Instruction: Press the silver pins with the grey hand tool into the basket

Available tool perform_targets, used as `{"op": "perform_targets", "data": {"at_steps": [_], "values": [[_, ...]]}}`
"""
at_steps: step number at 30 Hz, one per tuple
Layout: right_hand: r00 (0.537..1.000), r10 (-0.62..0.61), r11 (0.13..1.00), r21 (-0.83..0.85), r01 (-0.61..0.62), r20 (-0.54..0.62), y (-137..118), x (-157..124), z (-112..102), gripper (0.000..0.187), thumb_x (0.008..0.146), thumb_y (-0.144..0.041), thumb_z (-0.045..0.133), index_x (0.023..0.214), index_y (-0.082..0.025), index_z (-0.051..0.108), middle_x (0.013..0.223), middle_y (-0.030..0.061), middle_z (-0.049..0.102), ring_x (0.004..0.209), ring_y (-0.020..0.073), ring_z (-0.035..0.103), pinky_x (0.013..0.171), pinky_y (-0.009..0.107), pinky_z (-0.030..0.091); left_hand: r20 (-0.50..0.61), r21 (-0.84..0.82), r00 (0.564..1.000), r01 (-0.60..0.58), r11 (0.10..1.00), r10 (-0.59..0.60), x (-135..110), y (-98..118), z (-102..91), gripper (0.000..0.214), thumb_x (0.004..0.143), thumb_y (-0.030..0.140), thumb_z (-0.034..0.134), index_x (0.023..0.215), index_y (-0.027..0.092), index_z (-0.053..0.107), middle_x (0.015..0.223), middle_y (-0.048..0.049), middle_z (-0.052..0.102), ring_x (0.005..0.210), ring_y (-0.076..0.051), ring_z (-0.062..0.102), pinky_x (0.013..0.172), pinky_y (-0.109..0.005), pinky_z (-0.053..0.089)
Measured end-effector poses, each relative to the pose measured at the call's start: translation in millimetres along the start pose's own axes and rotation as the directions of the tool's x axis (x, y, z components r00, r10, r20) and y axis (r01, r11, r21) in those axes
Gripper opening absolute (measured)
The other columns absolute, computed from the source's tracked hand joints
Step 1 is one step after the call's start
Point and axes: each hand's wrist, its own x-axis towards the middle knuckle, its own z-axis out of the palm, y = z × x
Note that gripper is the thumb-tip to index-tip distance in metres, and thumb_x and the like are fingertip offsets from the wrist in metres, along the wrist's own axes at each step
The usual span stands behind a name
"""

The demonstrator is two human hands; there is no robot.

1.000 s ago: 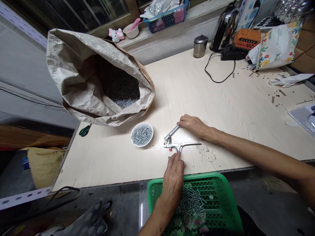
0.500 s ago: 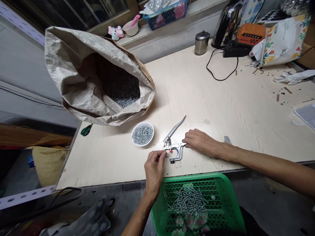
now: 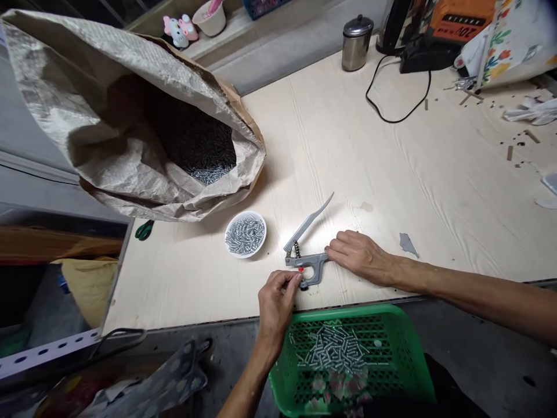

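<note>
Grey snap-fastener pliers (image 3: 314,268) lie on the table with their upper handle swung up and a small coil spring at the hinge. My right hand (image 3: 359,255) is closed on the end of their lower handle. The fingertips of my left hand (image 3: 278,302) are pinched together at the jaw, by its red tip (image 3: 300,269); what they hold is too small and hidden to name. Left of the pliers stands a white bowl (image 3: 228,244) full of small silvery metal pieces. Below the table edge, a green basket (image 3: 409,348) holds a pile of similar, longer-looking metal pieces.
A big woven sack (image 3: 143,200) of small metal pieces stands at the table's left. Green-handled scissors (image 3: 144,230) lie near the left edge. A steel canister (image 3: 357,46), black cable (image 3: 394,121) and orange battery (image 3: 461,20) are at the back. A grey scrap (image 3: 408,244) lies beyond my right forearm.
My left fingertips have moved slightly right, into the jaw of the pliers. My right hand keeps its hold on the handle. The camera view has shifted and come closer.
</note>
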Motion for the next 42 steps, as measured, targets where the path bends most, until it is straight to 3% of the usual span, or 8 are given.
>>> {"op": "perform_targets", "data": {"at_steps": [7,14,19,25,29,32,36,42], "values": [[0.999,0.004,0.999,-0.031,-0.005,-0.039,0,1,2,0.031,0.095,-0.004,0.035,0.076,-0.017,0.055,0.073,0.0027,0.054,0.068,0.0159,0.04,0.062,0.031,0.03,0.066,0.034,0.998,0.003,0.999,-0.006,4,7,-2.9,0.02,0.081,0.035,0.061,0.076,0.019,0.072,0.08,-0.005,0.07,0.079,-0.019,0.065,0.072,-0.028,0.048],[1.0,0.015,0.999,-0.03,-0.015,0.001,-3,1,3,0.03,0.097,-0.007,0.035,0.075,-0.017,0.053,0.074,0.0022,0.054,0.069,0.0156,0.04,0.063,0.031,0.03,0.169,0.129,0.961,0.198,0.972,-0.218,10,12,-6.8,0.03,0.076,0.043,0.06,0.066,0.016,0.067,0.07,-0.0047,0.064,0.063,-0.017,0.06,0.06,-0.028,0.045],[0.999,0.039,0.999,-0.019,-0.039,-0.004,-4,2,6,0.029,0.097,-0.007,0.037,0.074,-0.017,0.052,0.074,0.002,0.054,0.069,0.0155,0.04,0.062,0.03,0.029,0.16,0.033,0.947,0.276,0.961,-0.277,6,12,-4.0,0.032,0.073,0.046,0.06,0.066,0.015,0.066,0.071,-0.0039,0.062,0.059,-0.017,0.062,0.057,-0.028,0.047],[0.982,0.091,0.994,0.048,-0.1,0.165,1,8,-3,0.014,0.094,-0.029,0.052,0.092,-0.016,0.058,0.092,0.0068,0.062,0.083,0.0204,0.05,0.07,0.034,0.039,0.143,0.04,0.947,0.284,0.958,-0.287,5,13,-2.7,0.03,0.071,0.044,0.061,0.065,0.015,0.067,0.072,-0.0044,0.062,0.059,-0.017,0.062,0.059,-0.029,0.047],[0.973,0.115,0.979,0.142,-0.145,0.2,20,13,-12,0.071,0.08,-0.056,0.065,0.135,-0.017,0.041,0.146,0.0178,0.037,0.129,0.0341,0.036,0.097,0.049,0.038,0.152,0.049,0.943,0.291,0.956,-0.295,6,13,-3.1,0.03,0.071,0.043,0.061,0.064,0.015,0.067,0.072,-0.0042,0.062,0.058,-0.017,0.063,0.059,-0.029,0.048],[0.954,0.084,0.981,0.145,-0.13,0.287,39,20,-13,0.093,0.073,-0.062,0.068,0.145,-0.018,0.029,0.155,0.0176,0.024,0.142,0.0375,0.016,0.11,0.056,0.023,0.153,0.043,0.939,0.305,0.951,-0.308,7,14,-3.6,0.03,0.071,0.043,0.061,0.064,0.015,0.066,0.072,-0.004,0.063,0.057,-0.017,0.064,0.058,-0.029,0.049],[0.917,0.01,0.985,0.154,-0.077,0.398,51,36,-16,0.101,0.065,-0.061,0.074,0.144,-0.014,0.032,0.147,0.0199,0.037,0.139,0.0392,0.024,0.111,0.058,0.022,0.152,0.026,0.932,0.329,0.944,-0.329,5,16,-3.3,0.03,0.071,0.043,0.062,0.065,0.014,0.066,0.072,-0.0039,0.063,0.057,-0.017,0.064,0.057,-0.029,0.05],[0.907,0.01,0.99,0.126,-0.069,0.421,45,48,-26,0.086,0.063,-0.05,0.081,0.131,-0.012,0.046,0.123,0.0169,0.055,0.115,0.0336,0.049,0.105,0.058,0.029,0.135,0.02,0.934,0.331,0.944,-0.33,5,15,-1.2,0.029,0.07,0.043,0.063,0.065,0.014,0.068,0.072,-0.004,0.063,0.055,-0.015,0.062,0.055,-0.027,0.049]]}}
